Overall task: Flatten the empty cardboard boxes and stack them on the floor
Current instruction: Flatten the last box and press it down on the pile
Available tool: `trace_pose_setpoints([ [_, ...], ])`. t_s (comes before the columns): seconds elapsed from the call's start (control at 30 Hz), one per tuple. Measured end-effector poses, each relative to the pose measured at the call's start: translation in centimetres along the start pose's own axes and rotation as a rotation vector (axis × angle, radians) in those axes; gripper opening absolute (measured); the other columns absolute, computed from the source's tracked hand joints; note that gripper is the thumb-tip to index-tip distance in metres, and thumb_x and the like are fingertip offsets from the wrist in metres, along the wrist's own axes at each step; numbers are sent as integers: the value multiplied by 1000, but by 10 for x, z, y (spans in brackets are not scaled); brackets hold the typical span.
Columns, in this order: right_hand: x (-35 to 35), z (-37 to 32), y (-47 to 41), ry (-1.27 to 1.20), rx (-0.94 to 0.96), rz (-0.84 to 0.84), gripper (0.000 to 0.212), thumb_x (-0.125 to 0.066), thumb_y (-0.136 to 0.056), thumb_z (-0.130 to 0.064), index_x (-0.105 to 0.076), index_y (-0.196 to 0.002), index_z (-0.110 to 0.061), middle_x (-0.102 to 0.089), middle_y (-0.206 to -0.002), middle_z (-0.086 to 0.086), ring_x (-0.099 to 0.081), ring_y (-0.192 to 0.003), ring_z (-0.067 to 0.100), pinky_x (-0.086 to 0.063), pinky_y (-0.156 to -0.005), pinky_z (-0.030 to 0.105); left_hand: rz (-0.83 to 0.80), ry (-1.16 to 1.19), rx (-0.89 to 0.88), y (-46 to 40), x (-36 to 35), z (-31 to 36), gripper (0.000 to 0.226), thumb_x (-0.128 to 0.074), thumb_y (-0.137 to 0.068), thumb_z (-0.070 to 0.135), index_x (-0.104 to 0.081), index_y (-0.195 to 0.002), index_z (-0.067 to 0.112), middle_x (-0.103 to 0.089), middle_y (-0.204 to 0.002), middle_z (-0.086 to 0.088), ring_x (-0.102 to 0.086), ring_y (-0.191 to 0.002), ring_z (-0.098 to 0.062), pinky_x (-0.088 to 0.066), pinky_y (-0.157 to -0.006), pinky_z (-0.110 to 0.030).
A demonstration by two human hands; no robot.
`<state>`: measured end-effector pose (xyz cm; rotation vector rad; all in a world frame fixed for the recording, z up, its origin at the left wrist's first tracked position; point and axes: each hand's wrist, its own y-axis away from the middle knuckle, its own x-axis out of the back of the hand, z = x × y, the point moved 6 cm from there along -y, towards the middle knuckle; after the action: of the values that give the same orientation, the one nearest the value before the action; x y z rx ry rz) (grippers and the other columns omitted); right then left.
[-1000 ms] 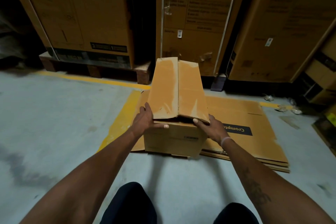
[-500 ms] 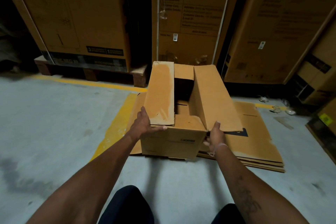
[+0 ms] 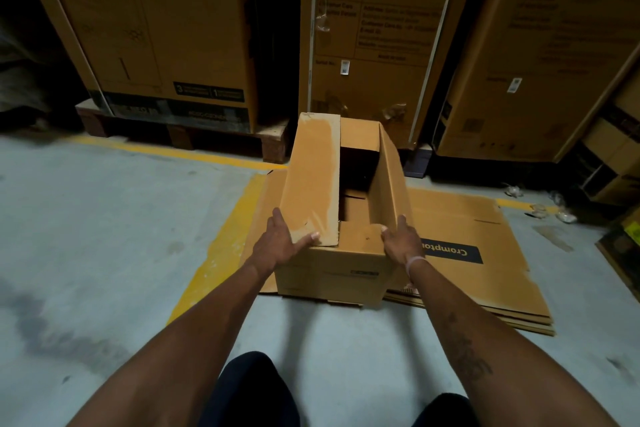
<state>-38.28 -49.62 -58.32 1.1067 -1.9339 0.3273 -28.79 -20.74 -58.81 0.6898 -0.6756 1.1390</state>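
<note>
A brown cardboard box (image 3: 332, 270) stands on the concrete floor, partly on a stack of flattened boxes (image 3: 485, 274). Its left top flap (image 3: 311, 180) lies closed and its right flap (image 3: 388, 184) stands nearly upright, showing a dark, empty-looking inside. My left hand (image 3: 280, 243) holds the near left corner, thumb lying on the left flap. My right hand (image 3: 403, 243) grips the near end of the raised right flap, fingers behind it.
Tall cartons (image 3: 166, 31) on a wooden pallet (image 3: 273, 142) and more big cartons (image 3: 377, 38) wall off the back. A yellow floor line (image 3: 214, 253) runs left of the stack. Small boxes (image 3: 620, 163) and plastic scraps (image 3: 550, 211) lie at right. My knees (image 3: 249, 392) are at the bottom.
The box's top went from closed to open: my right hand swung the right flap outward, then raised it to nearly upright. My left hand stayed at the near left corner.
</note>
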Motion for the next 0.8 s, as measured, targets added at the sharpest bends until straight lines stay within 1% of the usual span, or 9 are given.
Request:
trace_pose_setpoints([
  [0.07, -5, 6, 0, -33, -52, -9, 52, -39, -111, -33, -29, -159, -17, -51, -144, 23, -52, -129, 42, -44, -103, 46, -35, -113, 50, 5, -1, 4, 149, -58, -55, 99, 2, -159, 9, -23, -163, -19, -40, -141, -43, -43, -109, -60],
  [0.17, -6, 13, 0, -60, -141, 3, 44, -37, -111, -27, -40, -151, -11, -53, -143, 25, -53, -130, 43, -44, -102, 44, -28, -291, 129, 9, 0, 29, 169, -49, -46, 108, 12, -159, -2, 16, -168, -24, -10, -154, -47, -20, -119, -64],
  [0.33, -8, 15, -2, -34, -155, 32, 40, -40, -109, -26, -43, -145, -8, -53, -140, 26, -54, -127, 45, -45, -100, 45, -32, -375, 146, -5, -29, 65, 167, -52, -47, 106, 27, -157, 8, 47, -154, -24, 26, -146, -61, 6, -115, -76],
  [0.43, -8, 16, -4, -43, -165, 31, 39, -40, -108, -24, -44, -143, -7, -54, -140, 27, -54, -127, 45, -45, -101, 45, -105, -418, 153, -6, -27, 71, 147, -60, -64, 93, 20, -161, 16, 36, -162, -24, 26, -144, -63, 7, -111, -80],
  [0.5, -7, 12, -4, -57, -165, 31, 40, -40, -109, -23, -45, -144, -6, -54, -141, 27, -53, -129, 44, -44, -101, 43, -148, -334, 110, -9, -8, 72, 124, -53, -76, 87, 6, -164, 21, 15, -169, -23, 2, -148, -65, -9, -116, -76],
  [0.57, -6, 9, -3, -78, -171, 37, 40, -41, -109, -23, -46, -145, -6, -55, -142, 26, -53, -130, 43, -44, -102, 43, -120, -181, 9, -8, 27, 76, 98, -39, -85, 80, -20, -159, 18, -29, -161, -25, -40, -137, -54, -38, -112, -62],
  [0.63, -5, 10, -2, -90, -184, 37, 41, -40, -110, -24, -45, -147, -7, -55, -143, 25, -53, -130, 43, -44, -102, 43, 51, -25, -138, -1, 67, 80, 66, -32, -94, 63, -53, -133, 14, -63, -126, -18, -61, -106, -38, -51, -88, -44],
  [0.7, -3, 15, -4, -86, -196, 31, 41, -39, -110, -26, -45, -146, -7, -55, -142, 26, -53, -129, 44, -44, -100, 44, 262, 99, -173, 6, 102, 73, 46, -34, -100, 45, -62, -103, 9, -67, -100, -16, -60, -88, -35, -48, -74, -41],
  [0.8, -2, 17, -8, -98, -195, 29, 42, -38, -110, -29, -45, -145, -7, -55, -141, 27, -53, -128, 45, -44, -100, 45, 518, 302, 24, 12, 126, 23, 32, -44, -104, 30, -62, -94, 5, -64, -90, -13, -60, -81, -33, -44, -67, -37],
])
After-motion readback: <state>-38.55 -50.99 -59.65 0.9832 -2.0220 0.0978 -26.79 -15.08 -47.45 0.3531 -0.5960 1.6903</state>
